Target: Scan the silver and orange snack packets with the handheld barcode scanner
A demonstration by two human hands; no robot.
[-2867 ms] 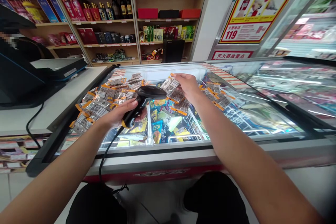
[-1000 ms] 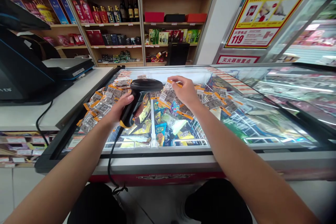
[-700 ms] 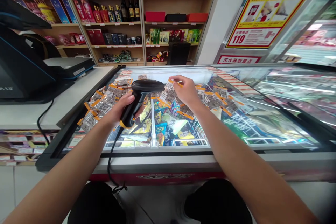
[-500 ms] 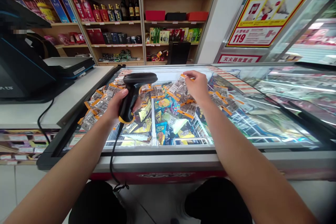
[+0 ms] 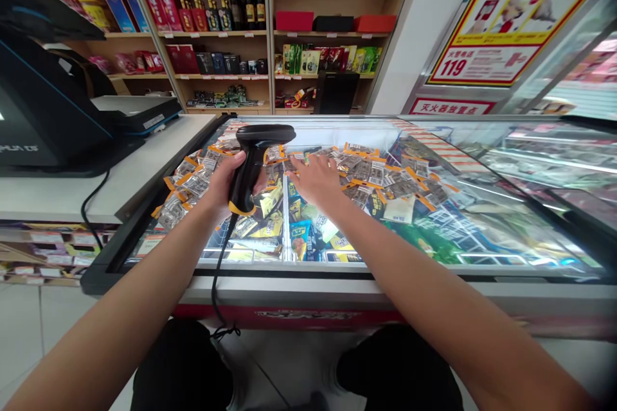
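A black barcode scanner (image 5: pixel 248 170) with a yellow-orange trim is gripped by its handle in my left hand (image 5: pixel 225 181), its head pointing right and its cable hanging down. My right hand (image 5: pixel 317 180) is just right of the scanner, palm down, with fingers spread over the packets; nothing is visibly held, though the undersides of the fingers are hidden. Small clear packets with orange edges and printed labels lie in a left pile (image 5: pixel 190 185) and a right pile (image 5: pixel 378 173) on the freezer's glass top (image 5: pixel 337 123). Under the glass, coloured frozen-food bags (image 5: pixel 301 237) show.
Left of the freezer, a counter (image 5: pixel 144 170) carries a dark checkout machine (image 5: pixel 53 109) and a flat scale (image 5: pixel 137 109). Behind stand shelves (image 5: pixel 207 35) with boxes and bottles. A yellow-and-red poster (image 5: pixel 511 19) hangs at right. The black cable (image 5: pixel 219 270) drops past the freezer front.
My right hand has let go of a packet at the right pile and moved left towards the scanner, its fingers spreading. My left hand still holds the scanner. The view has shifted slightly.
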